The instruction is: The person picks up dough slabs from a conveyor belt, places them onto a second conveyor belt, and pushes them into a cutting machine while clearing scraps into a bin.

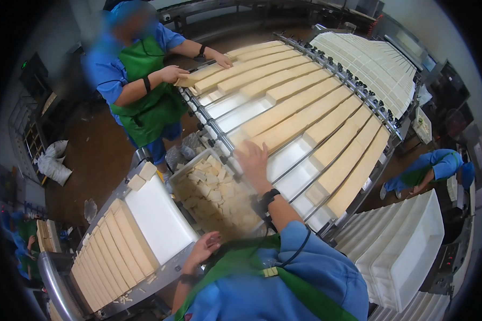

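Carefully, I am laying my right hand point(253, 160), fingers spread wide, at a pale strip's point(305, 118) near end on the rack, my loosely curled left hand point(204, 249) hanging beside scraps point(214, 176), and uneven pressing could snap that end.

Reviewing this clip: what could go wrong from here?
The right hand is at the ends of long, pale-yellow slabs; an uneven push might skew or crack one. An overhanging end could drop into the white plastic bin of broken pieces below. Small pale crumbs beside the shorter slab row might spill onto the floor.
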Motion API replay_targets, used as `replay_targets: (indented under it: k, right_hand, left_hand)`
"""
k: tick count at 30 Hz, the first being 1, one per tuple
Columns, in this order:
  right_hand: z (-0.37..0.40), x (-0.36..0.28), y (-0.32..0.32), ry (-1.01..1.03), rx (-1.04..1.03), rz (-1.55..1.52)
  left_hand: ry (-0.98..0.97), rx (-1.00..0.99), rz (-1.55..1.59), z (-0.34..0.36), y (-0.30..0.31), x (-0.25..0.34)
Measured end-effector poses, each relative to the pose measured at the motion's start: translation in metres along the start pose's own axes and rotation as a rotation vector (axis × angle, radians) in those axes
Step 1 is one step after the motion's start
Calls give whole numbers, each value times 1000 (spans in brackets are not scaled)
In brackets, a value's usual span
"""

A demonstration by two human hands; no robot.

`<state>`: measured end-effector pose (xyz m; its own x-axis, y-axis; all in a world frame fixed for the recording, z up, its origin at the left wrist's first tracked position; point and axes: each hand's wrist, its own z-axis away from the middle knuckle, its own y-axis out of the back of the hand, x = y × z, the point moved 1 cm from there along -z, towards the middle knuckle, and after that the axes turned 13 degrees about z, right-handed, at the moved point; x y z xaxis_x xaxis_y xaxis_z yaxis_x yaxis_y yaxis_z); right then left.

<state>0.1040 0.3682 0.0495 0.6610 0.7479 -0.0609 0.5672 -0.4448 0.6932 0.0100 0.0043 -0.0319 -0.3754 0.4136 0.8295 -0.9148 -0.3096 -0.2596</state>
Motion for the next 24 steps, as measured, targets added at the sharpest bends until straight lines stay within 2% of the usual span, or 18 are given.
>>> replay_targets:
  k: [7,11,14,22,24]
  right_hand:
    - [2,2,-7,8,33,32]
    - [1,1,-7,-7,3,42]
    - [-2,0,7,81,-57,95]
    - [3,4,-9,140,-137,127]
    - [3,4,-10,141,-144,112]
  left_hand:
    - [-34,19,-61,0,0,-4]
    - [-28,53,-109,2,-1,-2]
    - [-53,64,-139,-1,2,-10]
    - [-60,85,-136,-3,8,-23]
    - [-122,65,-137,-2,8,-24]
